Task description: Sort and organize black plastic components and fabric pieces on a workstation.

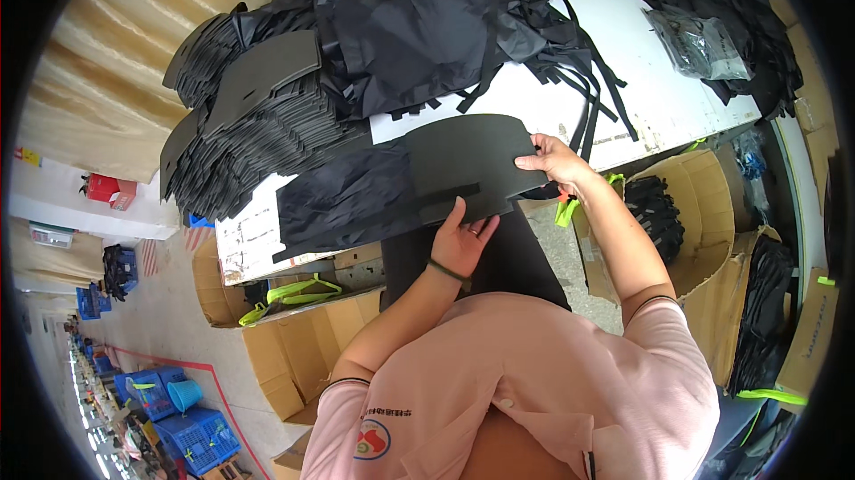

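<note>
A black curved panel (463, 152) with a flat, smooth face lies across the near edge of the table, with thin wrinkled black fabric (347, 184) spread out to its left. My right hand (554, 164) pinches the panel's right end, thumb on top and fingers partly hidden beneath. At the near edge, my left hand (460, 244) grips the same panel, its thumb on the dark strip along that edge and its other fingers partly tucked under. Left of the fabric, several matching black panels (276, 128) are stacked in fanned piles.
Black fabric pieces with straps (419, 26) heap on the white table (614, 137). A clear plastic bag (699, 44) sits at the far right beside more black fabric. Open cardboard boxes (699, 213) stand at the right, another box (285, 360) at lower left. Blue crates (196, 440) stand further off.
</note>
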Motion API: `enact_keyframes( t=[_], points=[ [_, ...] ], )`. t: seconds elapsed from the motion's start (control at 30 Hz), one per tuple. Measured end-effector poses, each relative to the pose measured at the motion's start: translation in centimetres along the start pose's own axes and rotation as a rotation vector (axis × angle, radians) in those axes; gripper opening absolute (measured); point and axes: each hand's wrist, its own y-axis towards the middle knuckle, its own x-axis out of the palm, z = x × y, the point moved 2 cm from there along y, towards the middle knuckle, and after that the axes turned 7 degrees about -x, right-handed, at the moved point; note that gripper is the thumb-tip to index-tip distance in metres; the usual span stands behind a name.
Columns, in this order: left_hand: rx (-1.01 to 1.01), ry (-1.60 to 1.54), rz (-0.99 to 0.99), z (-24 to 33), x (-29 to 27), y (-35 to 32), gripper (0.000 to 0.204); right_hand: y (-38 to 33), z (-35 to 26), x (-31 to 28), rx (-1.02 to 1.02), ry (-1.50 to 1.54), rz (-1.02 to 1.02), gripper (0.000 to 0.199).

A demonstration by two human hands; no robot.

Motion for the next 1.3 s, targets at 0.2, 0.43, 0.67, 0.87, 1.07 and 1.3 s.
enact_keyframes(
  t=[0.2,0.43,0.67,0.87,1.07,1.3],
  points=[
    [0.1,0.05,0.133,0.1,-0.4,2.6,0.024,-0.6,-1.0,0.6,-0.103,-0.19,0.027,0.039],
    [0.109,0.092,0.107,0.6,-0.4,1.8,0.03,-0.8,-1.1,1.1,-0.188,-0.25,0.055,0.04],
    [-0.27,1.362,-0.28,1.2,1.7,-5.1,0.052,-1.0,-4.4,-0.1,-0.162,-1.012,0.19,0.045],
    [0.587,2.614,-0.037,3.7,1.8,-0.4,0.089,8.1,-8.5,1.5,-0.534,-1.121,0.308,0.033],
    [0.675,2.679,-0.052,3.2,1.1,0.3,0.095,17.0,-9.5,2.1,-0.983,-1.512,0.397,0.041],
    [0.648,2.619,-0.032,3.2,0.7,0.3,0.093,18.6,-9.5,3.2,-0.87,-1.747,0.224,0.014]
  ],
)
